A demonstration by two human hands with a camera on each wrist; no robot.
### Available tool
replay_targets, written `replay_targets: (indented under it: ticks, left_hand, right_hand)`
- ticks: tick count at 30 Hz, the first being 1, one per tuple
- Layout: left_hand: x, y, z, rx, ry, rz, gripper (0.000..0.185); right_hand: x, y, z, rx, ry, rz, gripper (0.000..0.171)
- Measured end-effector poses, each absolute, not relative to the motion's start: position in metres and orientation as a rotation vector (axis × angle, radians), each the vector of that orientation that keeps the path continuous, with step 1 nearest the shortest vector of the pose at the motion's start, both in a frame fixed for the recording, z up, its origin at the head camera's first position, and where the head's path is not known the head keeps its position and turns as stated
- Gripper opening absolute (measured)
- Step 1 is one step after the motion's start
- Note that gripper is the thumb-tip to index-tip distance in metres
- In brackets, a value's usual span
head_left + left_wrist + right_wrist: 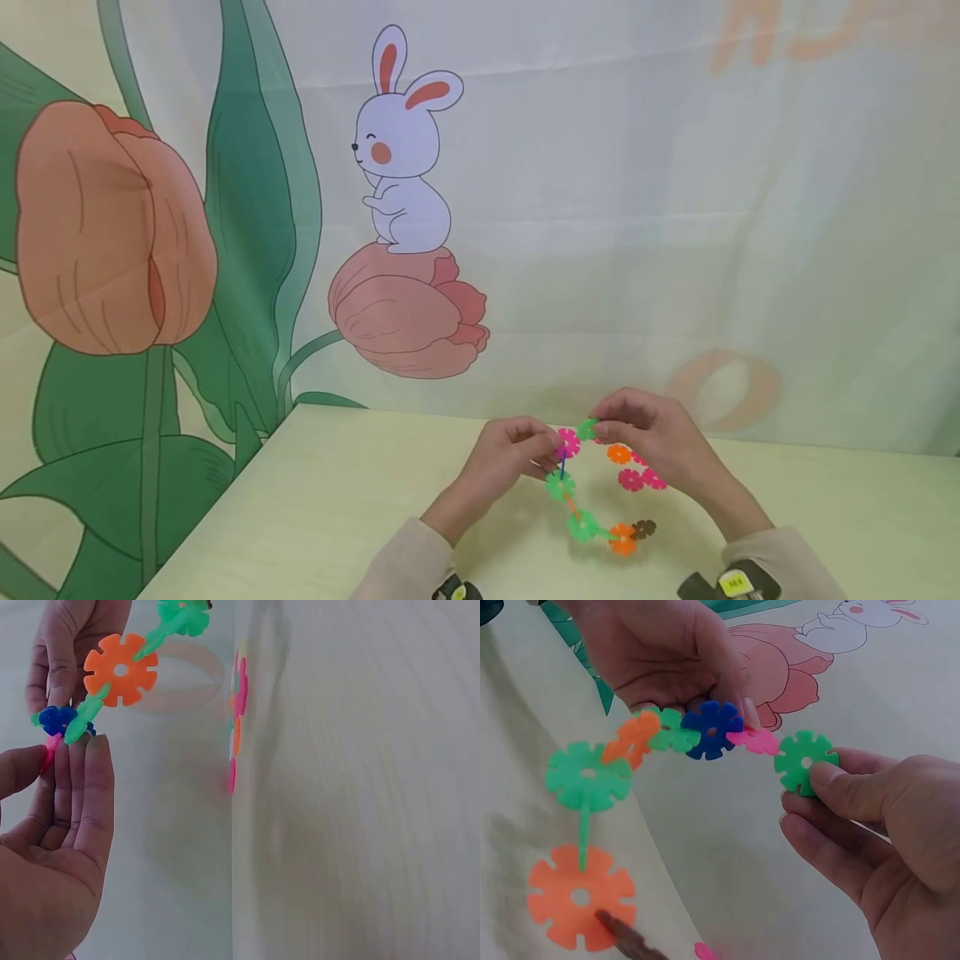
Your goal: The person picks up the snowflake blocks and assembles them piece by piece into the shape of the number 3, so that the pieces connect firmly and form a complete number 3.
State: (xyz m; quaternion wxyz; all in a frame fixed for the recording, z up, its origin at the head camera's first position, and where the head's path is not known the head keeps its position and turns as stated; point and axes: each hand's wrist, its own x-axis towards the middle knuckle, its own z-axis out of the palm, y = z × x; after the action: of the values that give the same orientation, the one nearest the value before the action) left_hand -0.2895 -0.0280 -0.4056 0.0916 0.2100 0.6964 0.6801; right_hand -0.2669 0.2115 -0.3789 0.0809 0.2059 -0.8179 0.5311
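The left hand (517,450) had its grip pinched on the pink disc (754,742), the end piece of a slotted chain (582,525). The right hand (663,433) gripped a green disc (791,766) by its rim, thumb in front, its free edge meeting the pink disc above the tabletop (375,500). Whether the two slots had already locked was hard to tell, the contact being so small.

The joining seemed best done with the discs crossed squarely, slot into slot, and pushed straight in without twisting the thin plastic. Steadying the pink disc close to the joint would have spared the blue disc (705,740) just beyond it.

The rest of the chain curved back toward the person, a brown disc (643,529) at its far end; that loose length could swing and tug. Several loose discs (632,480) lay on the tabletop, partly hidden by the right hand. A printed backdrop (600,208) stood behind.
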Motion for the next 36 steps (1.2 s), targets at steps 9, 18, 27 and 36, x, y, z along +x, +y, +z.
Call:
replay_targets:
  ticks: [9, 18, 27, 36]
  left_hand:
    - [-0.291, -0.028, -0.406, 0.646, 2.028, 2.021, 0.019]
    - [-0.289, -0.029, -0.404, 0.656, 2.004, 2.006, 0.019]
    - [-0.289, -0.031, -0.402, 0.685, 2.036, 1.98, 0.019]
    - [-0.29, -0.033, -0.402, 0.69, 2.051, 1.954, 0.02]
  right_hand:
    - [-0.267, 0.21, -0.379, 0.646, -2.414, 1.593, 0.009]
    - [-0.262, 0.205, -0.379, 0.602, -2.404, 1.576, 0.008]
    - [-0.261, 0.202, -0.383, 0.622, -2.36, 1.588, 0.014]
    - [-0.262, 0.198, -0.388, 0.653, -2.331, 1.619, 0.017]
